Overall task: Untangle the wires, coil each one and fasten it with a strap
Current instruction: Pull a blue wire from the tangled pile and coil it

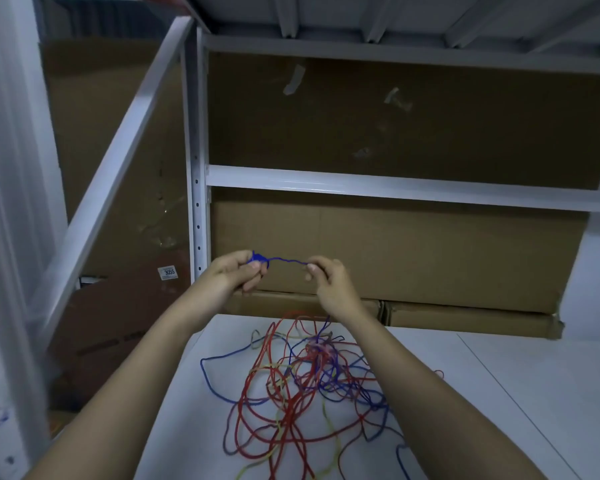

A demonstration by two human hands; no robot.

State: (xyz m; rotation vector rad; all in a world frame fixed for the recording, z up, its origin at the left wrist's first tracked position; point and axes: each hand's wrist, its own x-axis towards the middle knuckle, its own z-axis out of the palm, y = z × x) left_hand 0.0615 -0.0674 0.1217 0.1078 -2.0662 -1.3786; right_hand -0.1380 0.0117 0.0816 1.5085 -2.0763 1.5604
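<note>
Both hands are raised above the white table surface [499, 393], level with each other and a short gap apart. The left hand [238, 273] is closed around a small bunched coil of blue wire [258, 258], the bundle showing just above its curled fingers [253, 271]. From that bundle a single blue strand runs across to the right hand [329, 278], which pinches the strand's far end between thumb and fingertips [310, 268]. The strand sags slightly and is wavy between the two grips.

Below and nearer than the hands, between the two forearms, lies the tangle of wires [309, 382] on the table: red, blue and yellow lengths looped over one another, with a denser knot toward the far side, beneath the right wrist. One blue loop extends out under the left forearm's side.

Beyond the hands stand cardboard boxes [395, 251] behind a white shelving rail [395, 188]. To the left of the left hand rises a perforated white upright [197, 202], with a numbered label [168, 272] on a brown carton beside it.
</note>
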